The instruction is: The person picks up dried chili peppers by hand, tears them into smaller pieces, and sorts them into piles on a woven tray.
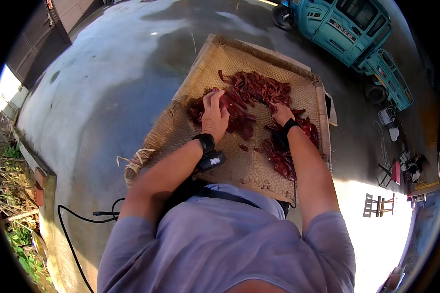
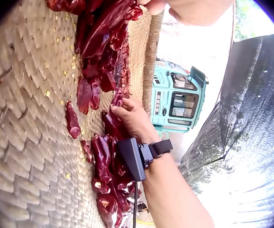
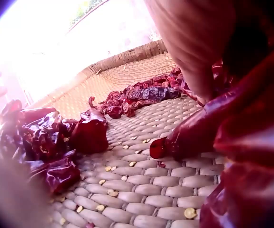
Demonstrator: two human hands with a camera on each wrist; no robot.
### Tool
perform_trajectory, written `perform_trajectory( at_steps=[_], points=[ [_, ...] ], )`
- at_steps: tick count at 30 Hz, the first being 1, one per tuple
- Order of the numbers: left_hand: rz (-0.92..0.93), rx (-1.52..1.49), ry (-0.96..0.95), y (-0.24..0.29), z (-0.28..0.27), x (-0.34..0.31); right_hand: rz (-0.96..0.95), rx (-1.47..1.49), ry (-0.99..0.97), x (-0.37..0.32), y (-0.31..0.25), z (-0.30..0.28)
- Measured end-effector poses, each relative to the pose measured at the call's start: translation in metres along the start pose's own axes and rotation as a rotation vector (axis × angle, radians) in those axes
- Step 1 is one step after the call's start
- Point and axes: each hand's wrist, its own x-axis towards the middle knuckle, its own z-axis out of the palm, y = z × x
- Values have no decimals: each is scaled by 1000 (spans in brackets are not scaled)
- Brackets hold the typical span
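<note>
Dried red chili peppers lie in heaps on a shallow woven tray (image 1: 239,166). My left hand (image 1: 215,117) rests over the left heap (image 1: 239,128), fingers spread and slightly bent; its fingertips touch the chilies in the left wrist view. The right hand (image 1: 282,115) reaches in between the far heap (image 1: 261,85) and the right heap (image 1: 278,158). Its thumb and fingers pinch a dried chili pepper (image 2: 119,97), partly hidden by the fingers. In the right wrist view, glossy whole chilies (image 3: 198,126) lie close below that hand.
Pale seeds (image 3: 112,192) and small chili scraps (image 1: 243,147) are scattered over the weave. The tray has a raised rim (image 1: 171,107). A black cable (image 1: 66,229) runs along the floor at left. A teal three-wheeled vehicle (image 1: 347,29) stands beyond, with a small chair (image 1: 379,205) at right.
</note>
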Motion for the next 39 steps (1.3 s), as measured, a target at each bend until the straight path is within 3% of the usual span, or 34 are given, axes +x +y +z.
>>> perform_trajectory(
  at_steps=[3, 4, 7, 9, 11, 13, 14, 16, 18, 21, 24, 25, 28, 31, 32, 35, 36, 39],
  points=[
    [51, -17, -14, -4, 5, 0, -49, 97, 149, -15, -8, -8],
    [74, -32, -46, -5, 5, 0, -94, 111, 284, -20, -9, -7],
    [39, -121, -166, -12, 10, -1, -369, 292, 437, -51, -31, -22],
    [-80, -224, -233, -5, 12, -2, -582, 454, 411, -76, -53, -25],
    [-267, -355, -279, 24, 1, -6, -675, 641, 267, -97, -77, -22],
    [-241, -221, -240, 23, 0, -4, -736, 731, 66, -112, -92, -15],
    [-107, -134, -165, 9, 7, -5, -730, 763, 20, -126, -97, -17],
    [-5, -18, -78, -9, 12, -2, -645, 708, 77, -124, -93, -7],
    [-69, 33, -62, -16, 11, 5, -597, 614, 208, -116, -86, 6],
    [4, 161, 67, -10, 4, 4, -507, 670, 160, -108, -77, 8],
    [-43, 68, 156, 10, -2, 2, -504, 520, 126, -104, -68, -15],
    [-51, 30, 186, 15, -5, 0, -557, 275, 301, -103, -54, -22],
    [27, 93, 130, 12, -5, 3, -191, -173, 477, -76, -10, -23],
    [58, 143, -32, 13, -6, 3, 134, -201, 44, -69, 6, -48],
    [141, 75, 6, 7, 2, 1, 94, -202, 29, -58, 18, -43],
    [59, 57, -170, 8, 2, 0, 20, -176, -4, -39, 39, -25],
    [105, 51, -102, 9, 5, -2, 24, -149, -7, -48, 34, -32],
    [91, -9, -229, 1, 5, -1, -25, -95, 79, -68, 22, -46]
  ],
)
